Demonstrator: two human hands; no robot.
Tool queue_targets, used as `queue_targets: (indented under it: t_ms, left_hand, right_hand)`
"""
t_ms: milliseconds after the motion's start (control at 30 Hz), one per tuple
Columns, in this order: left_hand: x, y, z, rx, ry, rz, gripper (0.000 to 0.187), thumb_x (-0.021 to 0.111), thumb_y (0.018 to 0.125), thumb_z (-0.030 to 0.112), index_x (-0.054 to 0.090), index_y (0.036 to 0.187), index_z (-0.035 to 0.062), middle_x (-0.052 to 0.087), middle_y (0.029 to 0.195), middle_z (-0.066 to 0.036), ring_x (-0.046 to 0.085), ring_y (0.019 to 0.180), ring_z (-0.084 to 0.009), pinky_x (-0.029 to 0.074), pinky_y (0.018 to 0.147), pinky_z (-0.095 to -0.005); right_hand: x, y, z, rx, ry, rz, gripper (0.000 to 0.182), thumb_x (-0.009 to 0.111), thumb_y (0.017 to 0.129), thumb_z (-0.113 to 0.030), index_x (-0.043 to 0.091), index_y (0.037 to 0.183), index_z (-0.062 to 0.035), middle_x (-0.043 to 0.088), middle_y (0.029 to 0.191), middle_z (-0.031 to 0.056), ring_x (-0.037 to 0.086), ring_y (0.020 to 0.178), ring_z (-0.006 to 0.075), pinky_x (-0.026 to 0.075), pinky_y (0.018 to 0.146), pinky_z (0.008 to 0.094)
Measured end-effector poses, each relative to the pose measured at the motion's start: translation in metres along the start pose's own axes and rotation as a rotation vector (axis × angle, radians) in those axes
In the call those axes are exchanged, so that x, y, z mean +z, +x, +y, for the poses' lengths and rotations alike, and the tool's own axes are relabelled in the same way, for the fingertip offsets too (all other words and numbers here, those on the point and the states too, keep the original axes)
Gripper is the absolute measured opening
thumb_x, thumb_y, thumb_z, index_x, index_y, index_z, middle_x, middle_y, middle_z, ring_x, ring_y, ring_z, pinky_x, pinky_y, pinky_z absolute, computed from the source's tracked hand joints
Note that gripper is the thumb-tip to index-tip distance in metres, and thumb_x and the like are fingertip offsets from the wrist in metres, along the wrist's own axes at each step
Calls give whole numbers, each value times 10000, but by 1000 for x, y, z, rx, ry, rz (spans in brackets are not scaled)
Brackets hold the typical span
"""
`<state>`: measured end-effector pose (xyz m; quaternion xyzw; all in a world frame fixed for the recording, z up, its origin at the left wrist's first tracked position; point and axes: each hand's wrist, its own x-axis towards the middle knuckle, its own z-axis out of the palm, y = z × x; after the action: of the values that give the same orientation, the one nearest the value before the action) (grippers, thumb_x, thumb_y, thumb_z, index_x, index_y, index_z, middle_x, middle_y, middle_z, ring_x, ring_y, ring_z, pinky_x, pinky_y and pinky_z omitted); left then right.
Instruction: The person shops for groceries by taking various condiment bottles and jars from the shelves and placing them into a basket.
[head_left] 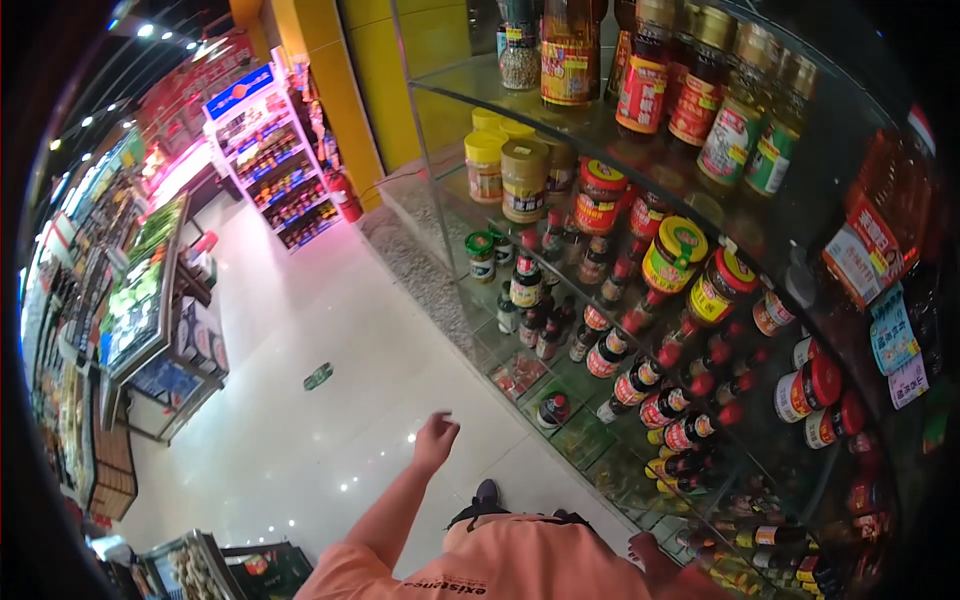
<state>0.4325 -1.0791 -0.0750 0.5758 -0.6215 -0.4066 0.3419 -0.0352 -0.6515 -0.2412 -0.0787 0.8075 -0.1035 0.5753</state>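
My left hand [436, 442] hangs over the pale tiled floor, its fingers loosely curled and slightly apart, with nothing seen in it. Low beside my body, my right hand [645, 548] is small and partly visible near the glass shelving; its fingers look loosely bent, and I see no object in them. Close to my right side stand rows of dark sauce bottles [632, 383] with red caps. Above them are a yellow-lidded jar [674, 254], a red-lidded jar [599, 197] and a tan-lidded jar [524, 180]. Tall bottles [642, 90] fill the top shelf.
The glass shelf edge [470, 90] runs along my right. A vegetable stand [150, 300] is on the left, with a crate [190, 565] at lower left. Ahead are a lit display rack [275, 155] and a yellow pillar [325, 80]. A green floor sticker [318, 376] lies on the tiles.
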Motion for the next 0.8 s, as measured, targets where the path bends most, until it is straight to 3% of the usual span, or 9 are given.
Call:
queue_targets:
  t_ms: [67, 267, 433, 500, 533, 600, 633, 700, 800]
  left_hand:
    - [2, 54, 63, 127, -35, -68, 489, 729, 868, 235, 545, 1271, 29, 707, 930, -108, 684, 840, -228, 540, 803, -347]
    - [54, 176, 151, 385, -159, -93, 806, 824, 789, 212, 372, 1422, 2, 560, 1331, -172, 568, 1194, -285, 474, 991, -395]
    - [107, 238, 186, 549, -143, -4, 961, 887, 701, 190, 331, 1450, -40, 477, 1412, -226, 475, 1319, -308, 387, 1092, -395]
    - [121, 239, 199, 475, -249, -78, 909, 887, 699, 186, 373, 1412, -43, 551, 1313, -200, 565, 1207, -315, 459, 1009, -404]
    - [123, 232, 206, 380, -300, -118, 872, 884, 701, 181, 395, 1386, -46, 593, 1253, -186, 599, 1155, -321, 485, 975, -407]
    - [125, 227, 205, 339, -268, -133, 712, 855, 736, 159, 467, 1300, -34, 653, 1123, -149, 639, 1056, -298, 515, 886, -411]
    - [138, 241, 179, 478, -51, 21, 572, 827, 764, 138, 523, 1223, -17, 670, 1066, -142, 637, 1035, -267, 497, 883, -398]
    - [144, 245, 168, 515, -224, -15, 576, 835, 760, 163, 539, 1223, -9, 662, 1103, -141, 632, 1012, -265, 479, 888, -387]
    - [136, 222, 160, 592, -204, 6, 643, 854, 746, 180, 527, 1265, -11, 633, 1183, -145, 614, 1047, -265, 474, 904, -370]
  right_hand:
    - [27, 30, 22, -45, 357, 0, 140, 647, 890, -169, 616, 994, -80, 656, 776, 119, 632, 559, 268, 515, 502, 385]
    - [126, -35, -42, -283, 570, 106, 242, 688, 894, -243, 621, 1062, -82, 688, 851, 101, 689, 665, 211, 554, 561, 352]
    - [217, 66, 123, -719, 329, 375, 170, 671, 892, -188, 640, 1031, -96, 693, 852, 80, 682, 655, 191, 544, 541, 338]
    - [212, -35, 85, -204, 911, 167, 141, 664, 894, -133, 646, 1033, -119, 691, 833, 77, 663, 626, 198, 542, 526, 323]
    - [216, -54, 88, -32, 893, 235, 140, 660, 897, -119, 640, 1034, -99, 688, 820, 90, 654, 609, 209, 546, 512, 336]
    - [225, -91, 95, 38, 832, 299, 183, 573, 921, -52, 608, 1081, 27, 662, 831, 157, 655, 643, 271, 562, 545, 396]
    - [227, -98, 100, 43, 857, 305, 183, 573, 921, -52, 608, 1081, 27, 662, 831, 157, 655, 643, 271, 562, 545, 396]
    - [243, -99, 131, 77, 998, 256, 132, 642, 914, -134, 629, 1027, -67, 684, 822, 119, 663, 610, 226, 545, 486, 359]
    - [255, -96, 142, 62, 969, 257, 188, 601, 935, -125, 616, 1074, 0, 682, 855, 146, 676, 661, 252, 573, 549, 389]
